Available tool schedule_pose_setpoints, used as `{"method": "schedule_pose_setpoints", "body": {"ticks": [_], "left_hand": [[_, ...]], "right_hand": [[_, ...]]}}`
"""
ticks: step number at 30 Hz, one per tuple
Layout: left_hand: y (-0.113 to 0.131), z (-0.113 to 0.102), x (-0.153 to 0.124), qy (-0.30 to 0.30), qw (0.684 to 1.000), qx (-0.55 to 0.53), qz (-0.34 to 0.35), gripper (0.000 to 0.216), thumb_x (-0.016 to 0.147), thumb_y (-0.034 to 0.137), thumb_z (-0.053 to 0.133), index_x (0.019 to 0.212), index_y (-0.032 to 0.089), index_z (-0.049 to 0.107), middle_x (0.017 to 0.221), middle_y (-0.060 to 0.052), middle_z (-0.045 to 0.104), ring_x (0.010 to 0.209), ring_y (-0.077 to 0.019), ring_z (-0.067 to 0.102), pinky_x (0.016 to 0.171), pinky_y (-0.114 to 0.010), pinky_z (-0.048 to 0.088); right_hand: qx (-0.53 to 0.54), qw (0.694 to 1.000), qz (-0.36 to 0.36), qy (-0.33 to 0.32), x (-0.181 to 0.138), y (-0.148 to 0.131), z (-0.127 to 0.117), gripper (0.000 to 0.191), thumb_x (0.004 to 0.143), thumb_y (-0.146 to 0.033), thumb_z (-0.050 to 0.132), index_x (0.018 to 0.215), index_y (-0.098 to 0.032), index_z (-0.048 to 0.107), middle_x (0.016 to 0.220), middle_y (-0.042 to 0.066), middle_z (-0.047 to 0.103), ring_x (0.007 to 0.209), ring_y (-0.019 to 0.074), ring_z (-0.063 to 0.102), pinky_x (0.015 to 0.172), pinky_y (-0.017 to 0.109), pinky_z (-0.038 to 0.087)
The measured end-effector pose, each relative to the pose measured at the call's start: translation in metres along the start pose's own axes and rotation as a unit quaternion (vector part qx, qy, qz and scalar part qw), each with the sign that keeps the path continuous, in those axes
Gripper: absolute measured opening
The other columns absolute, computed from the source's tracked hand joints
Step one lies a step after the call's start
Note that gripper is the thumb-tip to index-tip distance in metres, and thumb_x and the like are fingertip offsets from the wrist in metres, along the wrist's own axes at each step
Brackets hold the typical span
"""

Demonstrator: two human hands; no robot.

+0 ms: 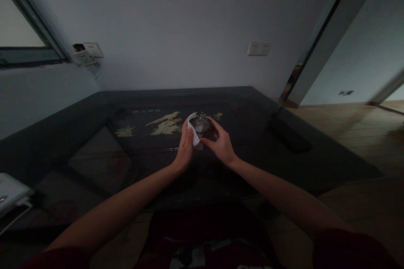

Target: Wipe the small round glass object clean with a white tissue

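Observation:
My left hand (pixel 185 145) is closed on a white tissue (pixel 192 129) and presses it against the side of a small clear glass (pixel 202 125). From the right, my right hand (pixel 221 143) grips that glass with its fingers curled round it. Both hands hover just above the middle of a dark glass-topped table (pixel 94 151), which has pale inlaid figures under the glass.
A dark flat object (pixel 288 134) lies on the table's right part. A white thing (pixel 11 195) sits at the left edge. The wall behind carries sockets (pixel 259 48) and a loose socket box (pixel 86 54). Wooden floor (pixel 353 126) spreads to the right.

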State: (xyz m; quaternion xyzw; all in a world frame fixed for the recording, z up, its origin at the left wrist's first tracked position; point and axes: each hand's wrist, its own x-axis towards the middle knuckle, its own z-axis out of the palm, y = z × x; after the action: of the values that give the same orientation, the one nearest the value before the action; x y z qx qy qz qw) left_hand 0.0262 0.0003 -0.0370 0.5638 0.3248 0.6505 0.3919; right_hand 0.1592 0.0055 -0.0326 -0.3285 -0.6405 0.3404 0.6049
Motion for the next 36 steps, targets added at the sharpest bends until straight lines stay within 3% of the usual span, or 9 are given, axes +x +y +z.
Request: {"method": "schedule_pose_setpoints", "body": {"ticks": [3,5,10,14,18,22,26,32,36], "left_hand": [[0.004,0.003,-0.005,-0.009,1.0,0.021,0.021,0.055,0.091,0.059,0.041,0.137,0.028,0.042,0.147,-0.005,0.043,0.136,-0.0213,0.039,0.114,-0.036,0.029],[0.006,0.004,-0.003,-0.001,0.999,0.032,0.024,0.053,0.091,0.058,0.04,0.134,0.027,0.045,0.144,-0.005,0.046,0.134,-0.0213,0.041,0.114,-0.036,0.03],[0.004,-0.006,0.016,0.005,0.999,0.011,-0.044,0.049,0.089,0.061,0.044,0.109,0.02,0.062,0.111,-0.008,0.067,0.106,-0.0229,0.061,0.099,-0.039,0.045],[-0.003,-0.011,0.024,0.016,0.993,-0.029,-0.11,0.051,0.085,0.062,0.049,0.102,0.016,0.065,0.097,-0.007,0.07,0.093,-0.0231,0.065,0.085,-0.036,0.052],[-0.001,-0.005,0.012,0.024,0.997,0.001,-0.069,0.051,0.089,0.061,0.041,0.116,0.021,0.059,0.116,-0.008,0.065,0.109,-0.0228,0.06,0.096,-0.036,0.047],[0.008,0.003,-0.006,-0.018,0.997,0.075,0.007,0.052,0.093,0.057,0.036,0.138,0.029,0.04,0.147,-0.006,0.041,0.137,-0.0215,0.036,0.115,-0.037,0.027],[0.012,0.008,-0.013,-0.018,0.995,0.096,0.035,0.054,0.094,0.054,0.037,0.142,0.028,0.033,0.155,-0.007,0.028,0.143,-0.021,0.025,0.118,-0.038,0.018],[0.011,0.002,0.004,-0.021,0.996,0.065,0.053,0.049,0.091,0.055,0.044,0.129,0.023,0.05,0.136,-0.009,0.052,0.127,-0.0224,0.047,0.11,-0.038,0.033],[0.002,-0.005,0.02,0.022,0.999,0.001,-0.041,0.05,0.087,0.062,0.045,0.104,0.019,0.063,0.105,-0.007,0.068,0.1,-0.0218,0.063,0.093,-0.036,0.047]], "right_hand": [[0.001,1.0,0.002,0.011,0.001,0.0,-0.001,0.073,0.064,-0.036,0.082,0.13,-0.022,0.054,0.134,0.012,0.056,0.124,0.0285,0.053,0.107,0.046,0.043],[-0.003,1.0,0.0,0.012,0.0,0.0,-0.001,0.073,0.064,-0.036,0.081,0.13,-0.022,0.054,0.134,0.012,0.056,0.124,0.0285,0.053,0.106,0.046,0.043],[-0.007,1.0,-0.001,-0.017,-0.003,0.0,0.001,0.076,0.062,-0.036,0.083,0.131,-0.023,0.054,0.135,0.01,0.056,0.125,0.0288,0.052,0.108,0.047,0.042],[0.013,0.999,0.01,-0.028,-0.004,0.002,0.003,0.078,0.06,-0.039,0.084,0.131,-0.022,0.054,0.137,0.011,0.054,0.126,0.0293,0.052,0.107,0.046,0.043],[0.034,0.998,0.043,-0.024,0.0,0.002,0.003,0.075,0.062,-0.039,0.083,0.129,-0.021,0.055,0.131,0.012,0.059,0.118,0.0275,0.058,0.104,0.045,0.046],[0.063,0.996,0.069,-0.008,0.004,0.002,0.001,0.072,0.061,-0.043,0.082,0.125,-0.02,0.057,0.123,0.011,0.064,0.112,0.0258,0.062,0.102,0.043,0.047],[0.082,0.994,0.078,0.0,0.005,0.001,0.0,0.068,0.061,-0.043,0.081,0.121,-0.02,0.059,0.119,0.01,0.067,0.111,0.0257,0.063,0.103,0.044,0.046],[0.088,0.993,0.079,-0.02,0.003,0.0,0.003,0.064,0.064,-0.045,0.08,0.12,-0.021,0.06,0.116,0.009,0.068,0.109,0.0241,0.064,0.103,0.043,0.047],[0.087,0.992,0.093,-0.025,0.001,0.002,0.004,0.061,0.061,-0.046,0.081,0.114,-0.021,0.064,0.11,0.008,0.071,0.102,0.0238,0.067,0.099,0.044,0.049]]}}
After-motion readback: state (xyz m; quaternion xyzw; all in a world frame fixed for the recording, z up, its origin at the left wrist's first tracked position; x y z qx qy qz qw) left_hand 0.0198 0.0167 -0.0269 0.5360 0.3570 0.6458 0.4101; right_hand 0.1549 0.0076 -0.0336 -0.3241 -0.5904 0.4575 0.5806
